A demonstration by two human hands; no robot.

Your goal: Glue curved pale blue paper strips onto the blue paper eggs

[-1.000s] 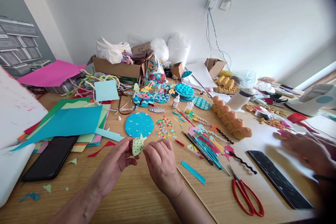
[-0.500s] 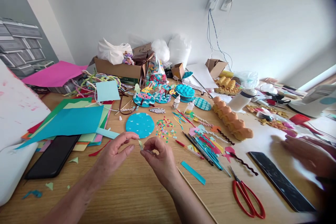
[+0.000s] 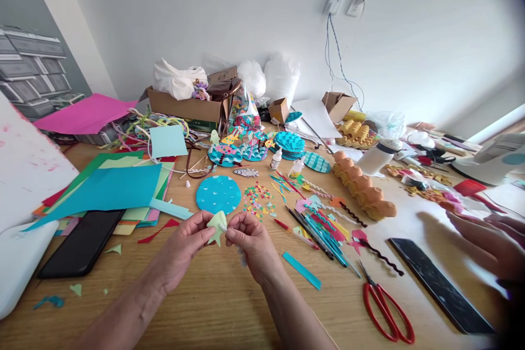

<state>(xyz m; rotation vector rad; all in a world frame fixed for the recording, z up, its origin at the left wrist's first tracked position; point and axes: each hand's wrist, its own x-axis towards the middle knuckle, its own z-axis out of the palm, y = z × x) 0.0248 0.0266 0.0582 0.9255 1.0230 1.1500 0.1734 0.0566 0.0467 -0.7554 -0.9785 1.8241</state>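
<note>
Near middle open, sides crowded
Bare tabletop (image 3: 205,306) is found at the near middle; passage is hemmed by the phone (image 3: 82,246) at left, disc (image 3: 217,190) ahead, pens (image 3: 309,233) and scissors (image 3: 384,305) at right.

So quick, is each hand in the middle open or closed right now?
Left hand: closed, holding the green paper.
Right hand: closed, pinching something white, unclear what.

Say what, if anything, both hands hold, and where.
Pale-green paper cutout: left hand pinches its left edge; right hand pinches a whitish piece, too small to identify, at its right side.
</note>
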